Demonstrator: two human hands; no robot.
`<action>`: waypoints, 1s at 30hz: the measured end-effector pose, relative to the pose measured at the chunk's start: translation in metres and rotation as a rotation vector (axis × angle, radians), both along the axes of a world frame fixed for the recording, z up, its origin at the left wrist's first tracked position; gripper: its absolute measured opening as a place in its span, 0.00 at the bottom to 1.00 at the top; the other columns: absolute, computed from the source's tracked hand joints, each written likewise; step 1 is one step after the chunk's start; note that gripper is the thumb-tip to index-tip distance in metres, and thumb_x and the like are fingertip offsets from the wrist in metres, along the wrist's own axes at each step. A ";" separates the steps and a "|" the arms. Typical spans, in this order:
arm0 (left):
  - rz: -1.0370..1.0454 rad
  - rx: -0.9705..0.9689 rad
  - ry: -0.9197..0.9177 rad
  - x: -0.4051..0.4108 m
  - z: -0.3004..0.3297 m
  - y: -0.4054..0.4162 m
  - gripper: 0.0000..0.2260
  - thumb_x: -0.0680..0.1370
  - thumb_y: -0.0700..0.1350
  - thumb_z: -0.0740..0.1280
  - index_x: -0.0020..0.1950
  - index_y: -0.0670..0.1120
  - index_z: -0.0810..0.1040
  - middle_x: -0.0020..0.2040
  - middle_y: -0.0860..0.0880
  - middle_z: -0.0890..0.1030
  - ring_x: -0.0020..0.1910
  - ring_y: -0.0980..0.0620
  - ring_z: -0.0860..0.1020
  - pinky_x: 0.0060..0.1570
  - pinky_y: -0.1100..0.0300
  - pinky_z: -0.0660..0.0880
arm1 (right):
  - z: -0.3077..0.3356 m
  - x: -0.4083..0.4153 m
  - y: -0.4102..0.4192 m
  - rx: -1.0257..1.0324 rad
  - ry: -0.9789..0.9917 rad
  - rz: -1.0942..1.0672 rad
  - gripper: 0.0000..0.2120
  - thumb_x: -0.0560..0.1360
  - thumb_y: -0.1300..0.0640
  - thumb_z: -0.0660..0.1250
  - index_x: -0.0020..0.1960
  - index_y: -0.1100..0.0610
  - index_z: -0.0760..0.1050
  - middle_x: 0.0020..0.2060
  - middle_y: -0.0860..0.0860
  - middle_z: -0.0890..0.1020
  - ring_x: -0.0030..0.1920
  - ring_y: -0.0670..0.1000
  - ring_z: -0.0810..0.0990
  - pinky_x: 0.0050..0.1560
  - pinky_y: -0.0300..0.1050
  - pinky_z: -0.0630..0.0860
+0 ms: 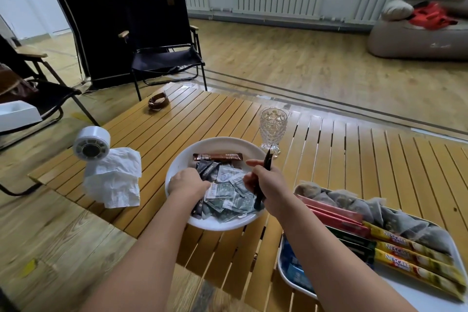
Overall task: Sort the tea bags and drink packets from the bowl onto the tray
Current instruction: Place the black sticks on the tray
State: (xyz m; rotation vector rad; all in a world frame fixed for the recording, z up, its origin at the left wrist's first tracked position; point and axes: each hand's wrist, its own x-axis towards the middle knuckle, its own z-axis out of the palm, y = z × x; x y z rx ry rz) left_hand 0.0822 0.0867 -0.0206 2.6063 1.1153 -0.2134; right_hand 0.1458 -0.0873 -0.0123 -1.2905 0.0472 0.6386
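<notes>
Bowl, white, sits near the middle of the slatted counter, toward its near edge; still well filled. Contents: a heap of small grey-green sachets, a few darker packets under the left hand, and one brown stick packet lying across the far side of the bowl.

Tray, at the near right corner of the counter, already carries sorted goods in rows: mesh tea bags along its far side, then red stick packets, dark green sticks, yellow coffee sticks, and something blue at the near left end, too blurred to identify.

Left hand: down in the bowl, fingers curled into the sachets; whether it actually grips one cannot be told. Right hand: above the bowl's right side, clamped on a thin dark stick packet held roughly upright.

Judgement: sorting partly done, perhaps around half. The long sticks and mesh bags have largely gone across; the small flat sachets remain the bulk of the work, with no row of them visible on the tray yet.
</notes>
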 end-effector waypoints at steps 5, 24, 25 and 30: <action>0.088 -0.354 -0.271 -0.008 0.018 0.019 0.10 0.77 0.49 0.65 0.51 0.43 0.78 0.45 0.43 0.82 0.44 0.45 0.80 0.45 0.50 0.77 | 0.001 -0.003 -0.004 -0.039 -0.019 0.022 0.10 0.79 0.66 0.57 0.54 0.58 0.76 0.32 0.53 0.78 0.34 0.49 0.77 0.33 0.40 0.71; -0.606 -0.376 -0.447 0.019 0.022 -0.137 0.32 0.74 0.49 0.58 0.77 0.48 0.55 0.68 0.47 0.66 0.68 0.46 0.60 0.70 0.46 0.61 | 0.011 0.002 -0.047 0.322 0.123 -0.228 0.13 0.75 0.56 0.70 0.56 0.64 0.77 0.47 0.60 0.83 0.48 0.58 0.83 0.46 0.51 0.80; -0.613 -0.433 -0.568 0.015 0.024 -0.142 0.31 0.73 0.52 0.57 0.76 0.49 0.59 0.66 0.47 0.70 0.67 0.49 0.62 0.69 0.46 0.64 | 0.012 0.005 -0.051 0.386 0.180 -0.261 0.12 0.76 0.56 0.68 0.55 0.63 0.76 0.47 0.60 0.82 0.48 0.58 0.82 0.47 0.50 0.80; 0.044 -0.664 -1.278 -0.003 0.018 -0.165 0.21 0.81 0.56 0.51 0.64 0.50 0.77 0.60 0.51 0.80 0.61 0.56 0.75 0.58 0.59 0.73 | 0.024 0.005 -0.064 0.536 0.302 -0.298 0.08 0.77 0.54 0.66 0.49 0.59 0.75 0.38 0.53 0.83 0.43 0.53 0.81 0.47 0.51 0.77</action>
